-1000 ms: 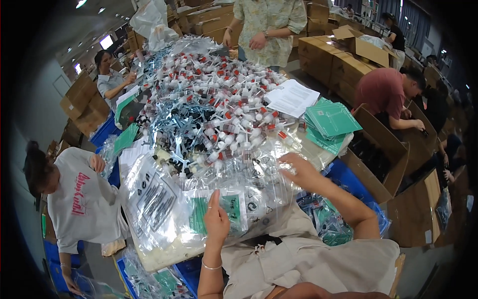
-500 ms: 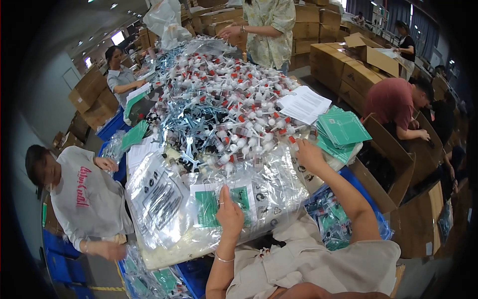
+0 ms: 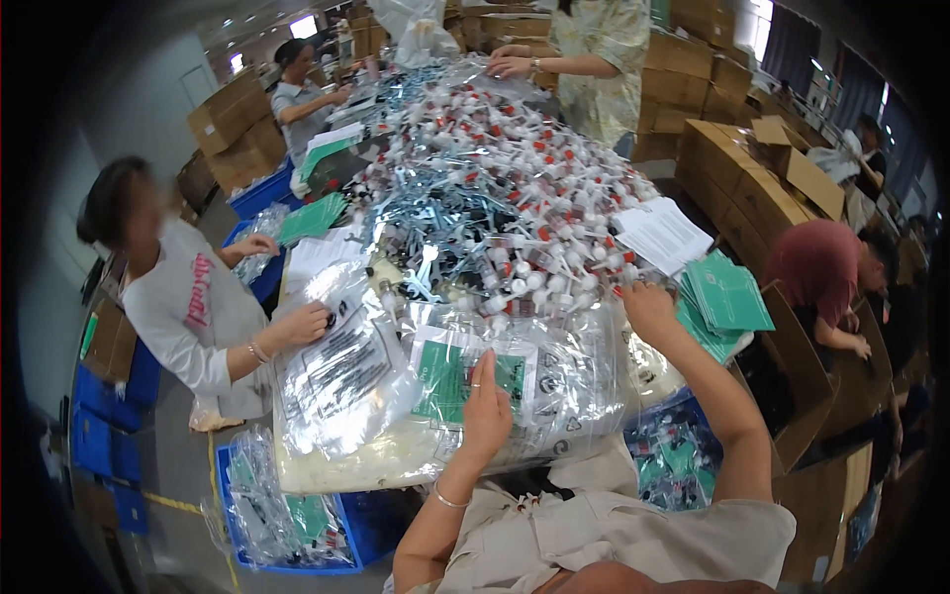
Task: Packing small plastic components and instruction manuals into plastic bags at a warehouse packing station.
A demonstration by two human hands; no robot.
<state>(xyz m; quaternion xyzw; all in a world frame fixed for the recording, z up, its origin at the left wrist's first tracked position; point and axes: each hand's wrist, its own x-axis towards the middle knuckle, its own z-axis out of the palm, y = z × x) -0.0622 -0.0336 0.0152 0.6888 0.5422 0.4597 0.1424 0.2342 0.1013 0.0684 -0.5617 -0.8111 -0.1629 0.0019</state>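
My left hand (image 3: 487,416) lies over a clear plastic bag (image 3: 584,396), its fingers stretched out. Under its fingertips is a green printed leaflet (image 3: 440,384) with white paper. My right hand (image 3: 648,315) is at the right edge of a heap of small white-capped bottles (image 3: 515,282), with bent fingers closed at the bottles; what they grip is too hidden to tell. Bluish metal wrenches (image 3: 424,272) lie in the heap, left of the bottles.
Green leaflets (image 3: 727,292) and white sheets (image 3: 663,235) lie to the right. A co-worker's hand (image 3: 305,322) touches a shiny plastic bag (image 3: 346,386) on the left. Blue crates (image 3: 348,540) of filled bags stand below the table. Cardboard boxes (image 3: 811,366) stand at right.
The view has shifted. The left co-worker's lower hand has come up onto the shiny bag. My left hand stays over the leaflet; my right hand stays by the bottles, slightly further left along them.
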